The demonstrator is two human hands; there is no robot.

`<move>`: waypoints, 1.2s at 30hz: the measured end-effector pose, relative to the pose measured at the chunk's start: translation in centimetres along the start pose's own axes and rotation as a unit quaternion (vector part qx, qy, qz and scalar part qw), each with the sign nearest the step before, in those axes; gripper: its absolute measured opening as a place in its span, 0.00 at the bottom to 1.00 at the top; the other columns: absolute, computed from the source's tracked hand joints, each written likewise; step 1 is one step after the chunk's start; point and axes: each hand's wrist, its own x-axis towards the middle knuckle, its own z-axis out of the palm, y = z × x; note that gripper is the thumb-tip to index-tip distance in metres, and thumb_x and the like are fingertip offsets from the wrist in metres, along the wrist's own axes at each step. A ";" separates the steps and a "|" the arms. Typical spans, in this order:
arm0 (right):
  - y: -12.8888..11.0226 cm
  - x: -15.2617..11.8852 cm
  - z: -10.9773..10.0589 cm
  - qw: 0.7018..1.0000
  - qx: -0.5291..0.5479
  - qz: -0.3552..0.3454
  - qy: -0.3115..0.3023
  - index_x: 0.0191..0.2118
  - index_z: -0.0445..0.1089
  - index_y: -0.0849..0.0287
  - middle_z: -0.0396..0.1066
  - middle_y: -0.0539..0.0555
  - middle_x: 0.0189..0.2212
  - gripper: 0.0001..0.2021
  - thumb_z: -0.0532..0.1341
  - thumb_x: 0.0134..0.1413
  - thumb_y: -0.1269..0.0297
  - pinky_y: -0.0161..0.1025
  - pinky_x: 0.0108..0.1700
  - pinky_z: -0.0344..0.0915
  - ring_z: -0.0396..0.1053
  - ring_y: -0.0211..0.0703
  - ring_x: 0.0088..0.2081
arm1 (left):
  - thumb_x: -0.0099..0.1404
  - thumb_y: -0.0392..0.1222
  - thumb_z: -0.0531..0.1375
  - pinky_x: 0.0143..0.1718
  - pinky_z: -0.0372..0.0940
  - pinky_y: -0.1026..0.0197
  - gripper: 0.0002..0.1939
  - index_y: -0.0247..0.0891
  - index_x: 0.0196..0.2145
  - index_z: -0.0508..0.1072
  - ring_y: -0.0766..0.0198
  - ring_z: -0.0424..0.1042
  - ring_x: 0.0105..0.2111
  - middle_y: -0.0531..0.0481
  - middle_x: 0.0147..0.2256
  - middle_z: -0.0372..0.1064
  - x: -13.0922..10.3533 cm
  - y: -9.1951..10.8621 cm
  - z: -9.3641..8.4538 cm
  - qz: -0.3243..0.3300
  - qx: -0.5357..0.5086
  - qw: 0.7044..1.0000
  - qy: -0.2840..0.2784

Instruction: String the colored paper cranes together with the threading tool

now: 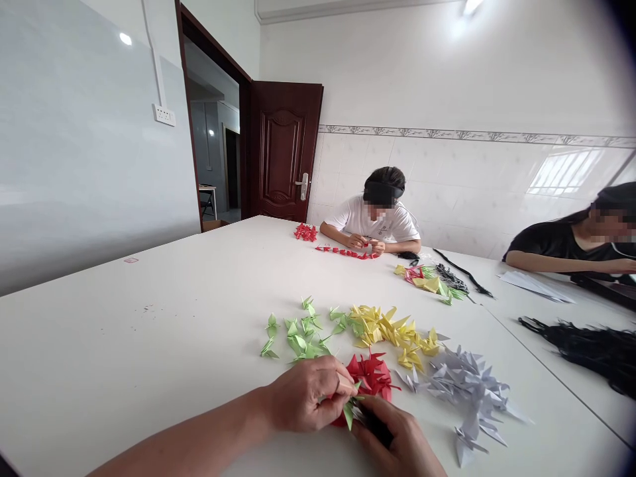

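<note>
1. On the smooth white tabletop (pixel 149 371) lie loose clusters of crisp folded-paper shapes with sharp points: light-green folded-paper pieces (pixel 301 342), a yellow folded-paper heap (pixel 382 328), a red folded-paper heap (pixel 371 376) and a pale grey-white folded-paper heap (pixel 470 381).
2. A small bright-green, creased folded-paper piece (pixel 348 415) is between the two hands; one flat, pointed flap shows clearly, the rest being covered by fingers.
3. That flap's tip points down the view, toward the wearer, and its visible long axis runs roughly near to far, slightly slanted.
4. The left hand (pixel 309 395) is curled, thumb and fingers pinched on the bright-green piece, which sits at its fingertips, on its right side.
5. The right hand (pixel 400 434) is partly closed around a dark, mostly hidden object (pixel 376 425); its fingertips lie just beside the bright-green piece, and whether they touch it I cannot tell.
6. The red heap lies just beyond both hands; the pale heap spreads to the right.
</note>
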 end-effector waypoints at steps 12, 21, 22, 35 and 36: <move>-0.4 0.0 -0.3 1.000 0.009 0.012 -0.008 0.39 0.70 0.59 0.73 0.52 0.32 0.14 0.53 0.54 0.57 0.33 0.34 0.63 0.69 0.42 0.31 | 0.59 0.29 0.54 0.37 0.68 0.66 0.07 0.34 0.35 0.70 0.64 0.72 0.37 0.42 0.34 0.72 -0.1 -0.1 -0.1 -0.002 -0.002 1.000 -0.001; -0.2 -0.1 -0.4 1.000 0.006 0.014 -0.022 0.42 0.69 0.60 0.73 0.53 0.35 0.14 0.54 0.53 0.60 0.33 0.37 0.63 0.69 0.42 0.34 | 0.60 0.30 0.53 0.37 0.68 0.66 0.08 0.35 0.36 0.69 0.64 0.71 0.38 0.43 0.34 0.72 -0.1 -0.4 -0.1 -0.008 -0.004 1.000 -0.007; -0.1 -0.1 -0.3 1.000 0.004 0.014 -0.023 0.42 0.69 0.60 0.73 0.53 0.35 0.14 0.54 0.53 0.61 0.33 0.37 0.63 0.69 0.42 0.34 | 0.60 0.30 0.53 0.38 0.68 0.66 0.08 0.35 0.36 0.69 0.64 0.71 0.38 0.43 0.34 0.72 -0.1 -0.4 -0.1 -0.009 -0.005 1.000 -0.006; -0.1 0.1 -0.4 0.999 0.004 0.012 -0.029 0.42 0.69 0.61 0.73 0.55 0.35 0.14 0.55 0.50 0.64 0.33 0.37 0.63 0.69 0.43 0.34 | 0.60 0.30 0.54 0.37 0.68 0.66 0.08 0.35 0.36 0.69 0.64 0.71 0.38 0.43 0.33 0.72 -0.1 -0.3 0.0 -0.006 -0.009 1.000 -0.005; 0.0 0.1 -0.4 1.000 0.004 0.011 -0.027 0.42 0.69 0.61 0.73 0.55 0.36 0.14 0.55 0.50 0.64 0.33 0.37 0.63 0.69 0.43 0.35 | 0.60 0.30 0.53 0.37 0.69 0.66 0.08 0.36 0.36 0.69 0.64 0.71 0.38 0.44 0.33 0.72 -0.1 -0.3 0.0 -0.006 -0.008 1.000 -0.005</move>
